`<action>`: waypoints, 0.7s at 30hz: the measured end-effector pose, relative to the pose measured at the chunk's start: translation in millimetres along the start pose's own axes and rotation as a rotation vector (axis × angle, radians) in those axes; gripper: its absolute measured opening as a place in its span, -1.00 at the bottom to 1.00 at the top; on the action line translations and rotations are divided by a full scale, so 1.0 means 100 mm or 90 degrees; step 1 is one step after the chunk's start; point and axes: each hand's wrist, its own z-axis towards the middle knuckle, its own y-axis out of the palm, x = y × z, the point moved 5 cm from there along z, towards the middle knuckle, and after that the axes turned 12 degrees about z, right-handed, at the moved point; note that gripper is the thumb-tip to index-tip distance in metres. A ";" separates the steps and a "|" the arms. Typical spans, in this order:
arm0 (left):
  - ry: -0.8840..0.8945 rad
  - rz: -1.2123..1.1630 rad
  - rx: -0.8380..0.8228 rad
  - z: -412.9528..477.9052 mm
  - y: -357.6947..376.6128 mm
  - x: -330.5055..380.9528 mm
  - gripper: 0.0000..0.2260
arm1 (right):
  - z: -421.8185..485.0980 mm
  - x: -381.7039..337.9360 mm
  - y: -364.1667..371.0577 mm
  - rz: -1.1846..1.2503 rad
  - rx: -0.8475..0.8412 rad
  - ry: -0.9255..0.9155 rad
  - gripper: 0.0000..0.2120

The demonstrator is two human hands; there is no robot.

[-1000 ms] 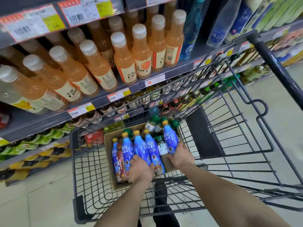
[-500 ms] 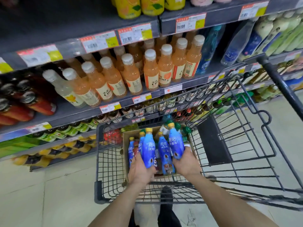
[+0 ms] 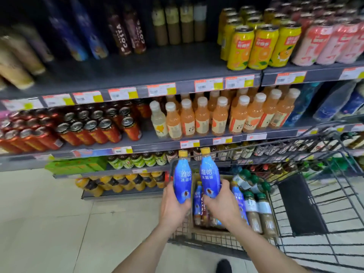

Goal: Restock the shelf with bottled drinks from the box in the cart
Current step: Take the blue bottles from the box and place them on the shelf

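One view, head-worn, wide-angle: from standing eye height it looks forward and down, facing a near shelving unit almost square-on, its tiers bowing toward the frame edges. Nearest the lens, at lower centre: both forearms entering from the bottom edge, left hand gripping the left blue bottle, right hand gripping the right blue bottle. Farther down: wire cart at lower right, floor at lower left, shoe tip at the bottom edge.
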 end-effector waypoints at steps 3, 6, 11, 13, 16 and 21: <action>0.037 -0.022 0.028 0.03 -0.46 -0.14 -0.62 | -0.17 -0.37 0.25 0.020 0.000 -0.058 -0.51; 0.057 -0.026 0.054 0.05 -0.96 -0.33 -0.63 | -0.37 -0.73 0.52 0.042 -0.005 -0.097 -0.54; 0.080 -0.068 0.091 -0.01 -1.89 -0.63 -0.57 | -0.71 -1.32 1.01 0.088 0.016 -0.144 -0.52; 0.096 -0.070 0.094 -0.03 -2.22 -0.77 -0.51 | -0.85 -1.55 1.19 0.095 0.026 -0.163 -0.50; 0.112 -0.065 0.097 -0.05 -2.66 -0.96 -0.43 | -1.04 -1.87 1.43 0.094 0.029 -0.184 -0.49; 0.117 -0.079 0.108 -0.05 -3.18 -1.13 -0.41 | -1.23 -2.29 1.72 0.091 0.029 -0.229 -0.48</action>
